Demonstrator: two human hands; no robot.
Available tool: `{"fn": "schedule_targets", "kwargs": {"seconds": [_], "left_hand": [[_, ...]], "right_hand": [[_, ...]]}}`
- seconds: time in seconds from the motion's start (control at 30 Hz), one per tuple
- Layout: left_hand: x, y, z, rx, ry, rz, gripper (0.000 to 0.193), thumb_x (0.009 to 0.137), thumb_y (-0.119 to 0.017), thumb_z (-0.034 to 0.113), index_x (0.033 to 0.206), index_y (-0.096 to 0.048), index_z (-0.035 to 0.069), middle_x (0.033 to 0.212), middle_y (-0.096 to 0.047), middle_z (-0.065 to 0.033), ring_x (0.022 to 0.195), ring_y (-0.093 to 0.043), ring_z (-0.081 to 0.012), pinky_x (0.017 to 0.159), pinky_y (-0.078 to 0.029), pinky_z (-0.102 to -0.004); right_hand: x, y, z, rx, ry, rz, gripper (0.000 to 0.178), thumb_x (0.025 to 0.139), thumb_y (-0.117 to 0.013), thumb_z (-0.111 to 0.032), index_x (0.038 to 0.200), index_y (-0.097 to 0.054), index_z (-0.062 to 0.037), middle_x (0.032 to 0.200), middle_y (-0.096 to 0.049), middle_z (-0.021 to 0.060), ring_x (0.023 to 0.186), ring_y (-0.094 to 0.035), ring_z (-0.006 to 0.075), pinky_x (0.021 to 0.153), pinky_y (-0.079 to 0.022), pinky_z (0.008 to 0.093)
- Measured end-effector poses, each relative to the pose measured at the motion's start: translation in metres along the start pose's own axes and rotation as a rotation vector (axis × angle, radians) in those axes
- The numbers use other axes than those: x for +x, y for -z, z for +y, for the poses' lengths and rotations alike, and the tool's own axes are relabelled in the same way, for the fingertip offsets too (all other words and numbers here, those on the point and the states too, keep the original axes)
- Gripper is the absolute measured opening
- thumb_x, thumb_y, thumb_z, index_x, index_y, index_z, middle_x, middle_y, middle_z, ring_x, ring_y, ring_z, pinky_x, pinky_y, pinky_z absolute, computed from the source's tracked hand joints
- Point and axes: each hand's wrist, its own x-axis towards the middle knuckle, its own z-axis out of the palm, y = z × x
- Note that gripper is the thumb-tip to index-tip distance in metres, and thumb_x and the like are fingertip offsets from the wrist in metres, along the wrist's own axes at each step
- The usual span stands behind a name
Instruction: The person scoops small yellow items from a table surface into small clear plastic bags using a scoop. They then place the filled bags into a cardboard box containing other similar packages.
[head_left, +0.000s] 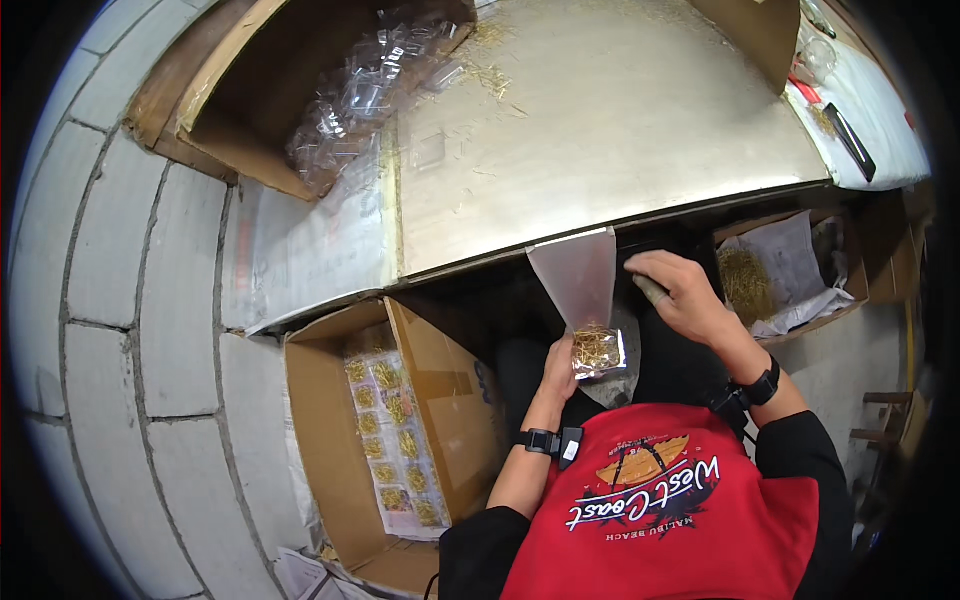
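Fingers (563,362) of left hand (558,375) hidden behind clear bag (588,300) of pins.

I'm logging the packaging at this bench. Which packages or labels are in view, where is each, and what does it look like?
Clear bag: held by left hand, flat, gold pieces at bottom.
Carton by the wall: lower left, brown, open, rows of filled bags.
Carton on the table: upper left, brown, empty clear bags.
Carton at right: brown, loose gold pieces on white paper.

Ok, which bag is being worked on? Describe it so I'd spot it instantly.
Below the metal tabletop's front edge, the left hand holds a clear plastic bag upright. Gold pins fill its bottom; unlike the flat packs in the cardboard box, it stands open.
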Motion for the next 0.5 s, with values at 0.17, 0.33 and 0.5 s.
{"fn": "schedule_targets", "kwargs": {"seconds": [0.17, 0.33, 0.5], "left_hand": [[-0.013, 0.000, 0.000, -0.031, -0.077, 0.042, 0.039, 0.098, -0.037, 0.030, 0.115, -0.052, -0.001, 0.098, -0.065, -0.0126, 0.076, -0.067, -0.0206, 0.047, -0.056, -0.0298], [-0.015, 0.007, -0.007, -0.016, -0.073, 0.042, 0.034, 0.096, -0.045, 0.027, 0.114, -0.054, -0.001, 0.097, -0.065, -0.0099, 0.077, -0.066, -0.0188, 0.051, -0.055, -0.0307], [-0.023, 0.023, -0.013, -0.004, -0.170, 0.181, 0.021, 0.093, -0.052, 0.013, 0.104, -0.061, -0.002, 0.102, -0.064, -0.0116, 0.092, -0.063, -0.0214, 0.081, -0.051, -0.0337]], "right_hand": [[-0.032, -0.022, 0.002, 0.163, -0.086, -0.237, 0.032, 0.071, -0.055, 0.007, 0.102, -0.061, 0.0012, 0.097, -0.062, 0.0180, 0.092, -0.060, 0.0360, 0.080, -0.049, 0.0386], [-0.060, -0.073, 0.014, 0.125, -0.050, -0.442, 0.049, 0.071, -0.055, 0.005, 0.120, -0.051, -0.0018, 0.115, -0.057, 0.0193, 0.107, -0.054, 0.0368, 0.091, -0.045, 0.0407], [-0.072, -0.107, 0.016, 0.137, 0.179, -0.519, 0.046, 0.077, -0.055, -0.002, 0.122, -0.049, -0.0036, 0.121, -0.054, 0.0171, 0.112, -0.052, 0.0363, 0.092, -0.045, 0.0402]]}}
